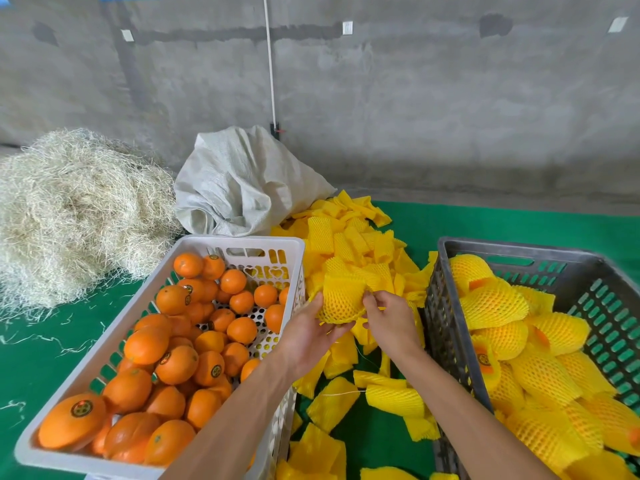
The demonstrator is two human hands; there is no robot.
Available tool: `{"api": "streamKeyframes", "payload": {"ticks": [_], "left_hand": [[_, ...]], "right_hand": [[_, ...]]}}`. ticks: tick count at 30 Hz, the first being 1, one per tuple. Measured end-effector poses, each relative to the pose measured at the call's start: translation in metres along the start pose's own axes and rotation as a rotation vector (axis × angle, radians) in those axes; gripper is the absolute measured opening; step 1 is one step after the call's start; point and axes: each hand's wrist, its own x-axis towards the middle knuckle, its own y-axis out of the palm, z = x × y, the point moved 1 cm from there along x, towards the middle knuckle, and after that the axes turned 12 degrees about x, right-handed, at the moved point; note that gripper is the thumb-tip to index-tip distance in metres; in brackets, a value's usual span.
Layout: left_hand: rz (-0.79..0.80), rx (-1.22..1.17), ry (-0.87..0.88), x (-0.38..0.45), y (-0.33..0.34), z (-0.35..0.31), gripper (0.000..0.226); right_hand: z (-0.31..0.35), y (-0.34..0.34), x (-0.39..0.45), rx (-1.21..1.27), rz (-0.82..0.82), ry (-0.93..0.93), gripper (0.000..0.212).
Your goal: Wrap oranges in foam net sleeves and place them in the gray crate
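Between the two crates I hold an orange inside a yellow foam net sleeve (343, 301). My left hand (308, 336) cups it from the left and below. My right hand (389, 318) pinches the sleeve's right edge with fingers curled. A white crate (207, 242) on the left holds several bare oranges (173, 365). The gray crate (446, 327) on the right holds several sleeved oranges (493, 306).
Loose yellow foam sleeves (349, 237) lie piled and scattered on the green mat (485, 223) between the crates. A white woven sack (242, 188) and a heap of straw (76, 213) sit behind the white crate, against a concrete wall.
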Motion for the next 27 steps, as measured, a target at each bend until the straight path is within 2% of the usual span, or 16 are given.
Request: {"api": "streamKeyframes", "payload": {"ticks": [3, 8, 16, 19, 21, 24, 27], "left_hand": [[-0.003, -0.007, 0.020, -0.002, -0.001, -0.001, 0.047], [0.013, -0.048, 0.026, -0.003, -0.002, -0.004, 0.049], [-0.047, -0.045, -0.020, -0.002, -0.003, -0.004, 0.046], [-0.075, -0.035, -0.015, -0.002, -0.002, -0.004, 0.043], [-0.095, -0.023, -0.017, -0.001, -0.003, -0.003, 0.041], [-0.107, -0.001, -0.025, 0.001, -0.002, -0.003, 0.040], [-0.099, 0.031, -0.013, -0.001, -0.002, -0.003, 0.042]], "right_hand": [[-0.002, 0.003, 0.005, 0.235, 0.018, 0.148, 0.025], [0.006, 0.006, 0.003, 0.596, -0.037, 0.282, 0.022], [0.014, 0.004, 0.000, 0.758, -0.028, 0.451, 0.008], [0.016, 0.002, 0.001, 0.788, 0.029, 0.510, 0.009], [0.013, 0.002, 0.001, 0.738, 0.083, 0.516, 0.017], [0.007, 0.005, 0.002, 0.500, 0.109, 0.441, 0.024], [-0.001, 0.000, 0.002, 0.065, 0.069, 0.185, 0.026]]}}
